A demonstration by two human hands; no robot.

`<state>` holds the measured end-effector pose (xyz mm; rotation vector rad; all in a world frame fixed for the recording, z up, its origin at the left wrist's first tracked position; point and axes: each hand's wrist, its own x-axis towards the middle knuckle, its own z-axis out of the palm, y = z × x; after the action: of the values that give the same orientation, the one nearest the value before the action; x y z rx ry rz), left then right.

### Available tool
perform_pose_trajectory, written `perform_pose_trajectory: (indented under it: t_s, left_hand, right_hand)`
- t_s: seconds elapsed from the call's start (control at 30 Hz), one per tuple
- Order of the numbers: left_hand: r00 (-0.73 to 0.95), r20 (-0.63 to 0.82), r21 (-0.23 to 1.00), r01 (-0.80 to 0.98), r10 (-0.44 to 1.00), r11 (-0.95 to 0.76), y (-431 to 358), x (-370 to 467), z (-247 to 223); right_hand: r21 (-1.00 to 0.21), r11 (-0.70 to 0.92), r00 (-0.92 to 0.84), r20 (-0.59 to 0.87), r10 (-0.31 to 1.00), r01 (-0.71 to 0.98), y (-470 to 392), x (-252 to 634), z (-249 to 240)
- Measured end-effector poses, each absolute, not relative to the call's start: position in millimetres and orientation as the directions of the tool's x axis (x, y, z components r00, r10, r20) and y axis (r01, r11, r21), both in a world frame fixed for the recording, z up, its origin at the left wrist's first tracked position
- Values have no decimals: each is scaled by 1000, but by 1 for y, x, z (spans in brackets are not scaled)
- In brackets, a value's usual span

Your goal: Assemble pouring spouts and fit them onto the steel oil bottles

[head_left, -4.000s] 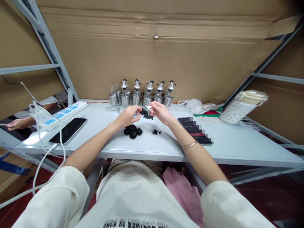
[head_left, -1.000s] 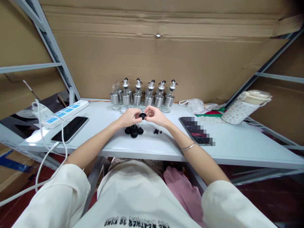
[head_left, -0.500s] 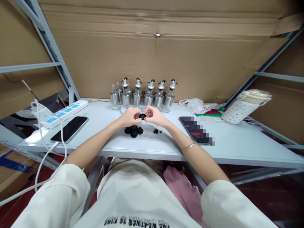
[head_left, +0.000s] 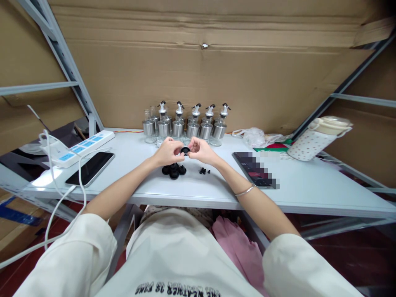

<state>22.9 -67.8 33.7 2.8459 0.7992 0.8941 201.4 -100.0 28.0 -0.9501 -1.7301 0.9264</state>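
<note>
Between my two hands, just above the table, is a round black disc-shaped part (head_left: pixel 185 151). My left hand (head_left: pixel 169 152) pinches its left side with thumb and fingers. On the opposite side my right hand (head_left: pixel 200 151) grips it the same way. Several similar black round parts (head_left: pixel 174 170) lie in a small heap on the table below my left wrist. Some tiny black pieces (head_left: pixel 202 170) are scattered beneath my right wrist. Behind the hands stand glass bottles with metal bands (head_left: pixel 178 128), several of them fitted with pourer spouts (head_left: pixel 179 108).
A power strip (head_left: pixel 83 147) with white cables and a phone (head_left: pixel 90 169) lie at the left. To the right are a second phone (head_left: pixel 255 170), a clear plastic bag (head_left: pixel 255 136) and a dotted tumbler (head_left: pixel 309 142). A cardboard sheet (head_left: pixel 204 82) backs the table (head_left: pixel 210 192).
The black round part has tilted in my fingers, so that a small ring at its near edge now shows. Both hands keep nearly the same place.
</note>
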Motion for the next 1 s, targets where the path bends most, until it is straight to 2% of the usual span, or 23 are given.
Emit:
perform_pose_trajectory:
  t_s: [0.13,0.27,0.5,0.7,0.8,0.87,0.93,1.0]
  left_hand:
    - [699,551,120,474,456,-872,-68,20,37]
    - [696,554,125,473,457,-872,-66,18,38]
    - [668,594,158,449,448,-879,-64,16,35]
    - [702,583,104,435,409,-894,-64,16,35]
    - [720,586,45,429,372,-902,-64,16,36]
    - [730,591,-9,432,344,-902,-63,17,37]
    - [740,589,-56,438,325,-897,-62,17,37]
    - [751,584,-88,437,309,-895,-61,17,36]
  right_hand:
    - [-897,421,-242,382,892,138,-96,205,27]
    - [-903,424,-203,405,892,63,-94,206,28]
    - [-906,418,-222,395,891,66,-94,211,30]
    - [-894,427,-267,383,884,134,-96,214,34]
    - [-850,449,-208,403,891,277,-92,220,36]
    - [-767,407,-76,428,900,497,-87,227,36]
    - [-646,266,63,438,897,716,-81,237,33]
    - [-544,112,135,394,909,832,-76,246,28]
